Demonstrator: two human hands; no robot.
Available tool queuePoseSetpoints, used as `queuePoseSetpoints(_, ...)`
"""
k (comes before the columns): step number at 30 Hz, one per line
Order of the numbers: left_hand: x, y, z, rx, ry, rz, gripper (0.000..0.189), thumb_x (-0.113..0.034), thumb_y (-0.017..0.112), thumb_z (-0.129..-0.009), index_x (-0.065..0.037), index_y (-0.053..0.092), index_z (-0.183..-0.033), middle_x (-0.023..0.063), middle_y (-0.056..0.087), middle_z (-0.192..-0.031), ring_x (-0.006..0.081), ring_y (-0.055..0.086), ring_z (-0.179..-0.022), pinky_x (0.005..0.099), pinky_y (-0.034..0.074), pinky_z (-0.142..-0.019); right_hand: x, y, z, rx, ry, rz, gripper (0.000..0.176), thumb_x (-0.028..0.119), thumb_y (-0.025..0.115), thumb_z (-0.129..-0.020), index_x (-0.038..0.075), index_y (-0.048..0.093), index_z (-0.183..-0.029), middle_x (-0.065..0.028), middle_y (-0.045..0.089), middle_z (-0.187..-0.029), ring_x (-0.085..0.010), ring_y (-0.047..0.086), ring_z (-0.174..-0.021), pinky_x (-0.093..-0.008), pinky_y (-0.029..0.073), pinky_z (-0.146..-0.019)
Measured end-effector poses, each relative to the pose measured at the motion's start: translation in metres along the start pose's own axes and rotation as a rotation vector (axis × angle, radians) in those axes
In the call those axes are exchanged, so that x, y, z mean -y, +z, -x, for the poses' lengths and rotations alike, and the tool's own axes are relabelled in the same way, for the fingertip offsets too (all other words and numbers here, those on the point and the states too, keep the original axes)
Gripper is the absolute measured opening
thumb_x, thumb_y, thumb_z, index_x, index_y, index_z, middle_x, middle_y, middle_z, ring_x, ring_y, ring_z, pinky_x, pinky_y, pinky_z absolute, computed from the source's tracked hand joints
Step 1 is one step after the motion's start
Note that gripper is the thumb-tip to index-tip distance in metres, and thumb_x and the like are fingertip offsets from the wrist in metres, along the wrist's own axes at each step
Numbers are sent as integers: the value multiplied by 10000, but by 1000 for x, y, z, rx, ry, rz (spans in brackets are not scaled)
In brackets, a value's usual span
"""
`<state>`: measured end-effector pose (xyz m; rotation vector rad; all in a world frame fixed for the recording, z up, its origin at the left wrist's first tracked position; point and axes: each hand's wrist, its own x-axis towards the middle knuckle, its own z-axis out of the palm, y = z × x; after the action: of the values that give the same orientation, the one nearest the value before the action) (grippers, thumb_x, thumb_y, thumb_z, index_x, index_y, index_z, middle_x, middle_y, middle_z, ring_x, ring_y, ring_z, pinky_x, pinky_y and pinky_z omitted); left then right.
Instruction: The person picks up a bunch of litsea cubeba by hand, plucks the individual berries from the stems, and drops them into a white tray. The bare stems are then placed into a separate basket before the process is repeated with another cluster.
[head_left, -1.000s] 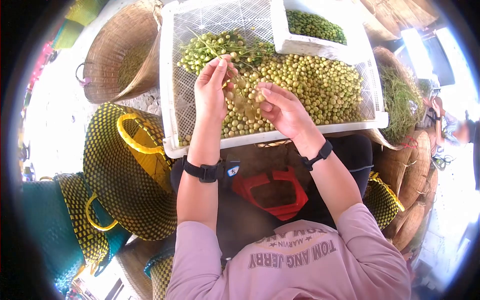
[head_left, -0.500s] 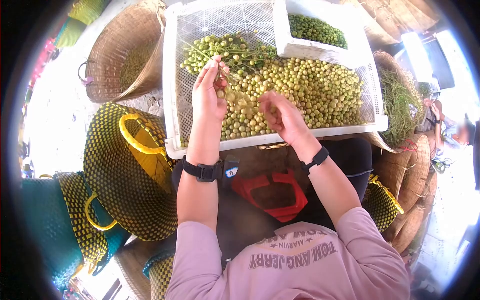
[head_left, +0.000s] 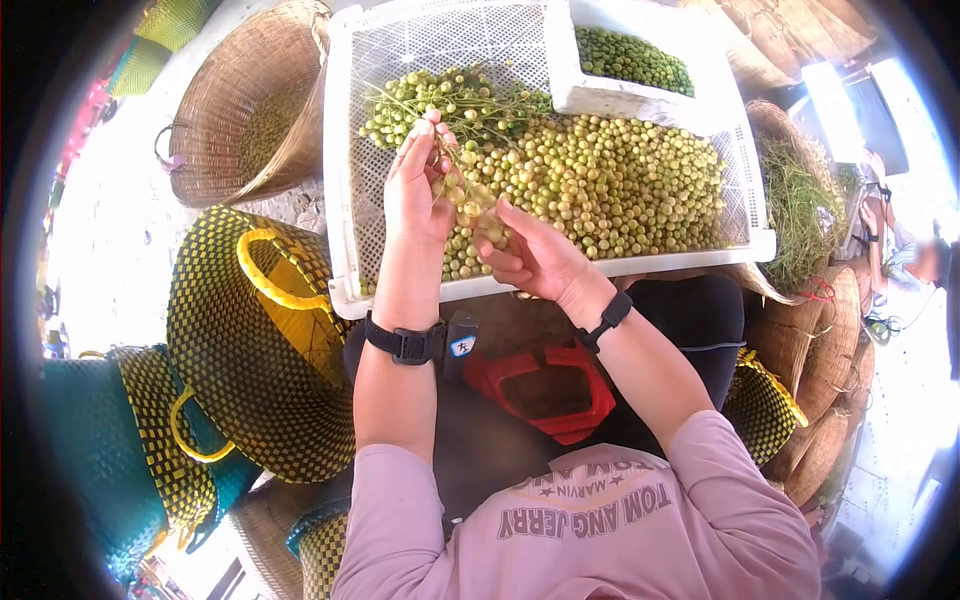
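Observation:
My left hand [head_left: 418, 190] is closed, pinching the stem of a sprig of round yellow-green berries [head_left: 470, 205] that dangles over the white mesh tray [head_left: 345, 200]. Against the lower end of this sprig, my right hand [head_left: 540, 250] has its thumb and curled fingers around some berries; its fingertips are partly blurred. Beneath both hands, loose yellow-green berries [head_left: 620, 190] cover much of the tray. A heap of berries still on their stems [head_left: 465, 100] lies just beyond my left hand.
A white box [head_left: 625, 100] of smaller green berries [head_left: 635, 62] sits in the tray's far right corner. Woven baskets stand around: a brown one [head_left: 215, 110] and a yellow-black one [head_left: 250, 390] on the left, another with stripped stems [head_left: 790, 220] on the right. Another person [head_left: 905, 260] is at far right.
My right hand has moved left and slightly down, from above the loose berries to the hanging sprig. My left hand has stayed nearly in place, and the sprig shows more clearly below it.

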<state>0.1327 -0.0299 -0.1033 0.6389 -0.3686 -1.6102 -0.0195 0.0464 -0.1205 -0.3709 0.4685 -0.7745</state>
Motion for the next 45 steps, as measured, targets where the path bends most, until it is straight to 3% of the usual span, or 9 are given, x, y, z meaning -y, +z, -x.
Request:
queuePoseSetpoints(4, -5, -3, 0, 12, -2, 22, 194, -140, 593, -914, -39, 622, -1077, -4, 623, -861, 61, 557, -713, 178, 423, -563, 1, 4, -1, -36, -33, -160, 264, 373, 510, -951, 113, 541, -989, -10, 513, -787, -57, 370, -535, -169, 254, -384)
queuePoseSetpoints(12, -13, -10, -10, -214, 334, -197, 170, -144, 590, -921, -46, 626, -1056, -2, 633, -873, 77, 602, -751, 179, 444, -574, 10, -8, 3, -374, -242, -107, 184, 280, 503, -952, 139, 471, -838, 18, 445, -745, -75, 372, -555, -202, 260, -408)
queuePoseSetpoints(22, -8, -9, -10, -85, 135, 36, 166, -131, 583, -919, -40, 617, -1053, 6, 613, -861, 63, 571, -735, 167, 430, -546, 9, 4, -11, -212, -1, -10, 389, 445, 492, -947, 85, 588, -1060, 20, 580, -728, -41, 412, -539, -187, 236, -406)
queuePoseSetpoints(30, -8, -14, -13, -81, 218, -9, 171, -143, 599, -910, -44, 620, -1048, 3, 623, -856, 72, 579, -737, 169, 428, -563, 7, 2, -5, -178, -128, -54, 174, 232, 568, -924, 99, 571, -1037, 5, 507, -784, -51, 404, -578, -170, 272, -418)
queuePoseSetpoints(32, -10, -17, -14, -88, 277, -29, 173, -146, 601, -910, -46, 620, -1049, 2, 623, -856, 75, 582, -740, 168, 427, -566, 13, 2, 0, -352, -251, 40, 152, 221, 561, -925, 100, 573, -1015, 8, 512, -778, -49, 403, -574, -172, 274, -421)
queuePoseSetpoints(34, -13, -16, -13, -86, 260, -9, 174, -152, 606, -908, -43, 621, -1042, 1, 623, -855, 74, 584, -740, 171, 434, -563, 32, 14, 8, -534, -402, 269, 184, 244, 493, -963, 88, 568, -899, 9, 574, -751, -49, 425, -526, -171, 314, -428)
queuePoseSetpoints(39, -13, -8, -7, -45, 188, 6, 183, -148, 575, -923, -37, 600, -1067, 12, 602, -855, 77, 577, -716, 186, 452, -545, 77, -22, 11, -818, -1080, 2009, 320, 352, 513, -951, 49, 618, -949, -73, 655, -922, -201, 611, -864, -356, 474, -774)
queuePoseSetpoints(40, -13, -5, -4, 5, 161, 12, 191, -146, 559, -930, -36, 592, -1082, 14, 597, -859, 82, 573, -718, 189, 454, -544, 78, -16, 13, -823, -1086, 2011, 320, 352, 513, -951, 49, 618, -949, -73, 655, -922, -201, 611, -864, -356, 474, -774)
queuePoseSetpoints(45, -3, 6, 1, 60, 113, -1, 192, -136, 533, -943, -44, 588, -1102, 9, 593, -858, 99, 562, -767, 216, 474, -611, 36, 17, 5, -511, -301, 851, 383, 438, 436, -973, 97, 601, -1031, -45, 633, -862, -131, 575, -782, -280, 466, -676)
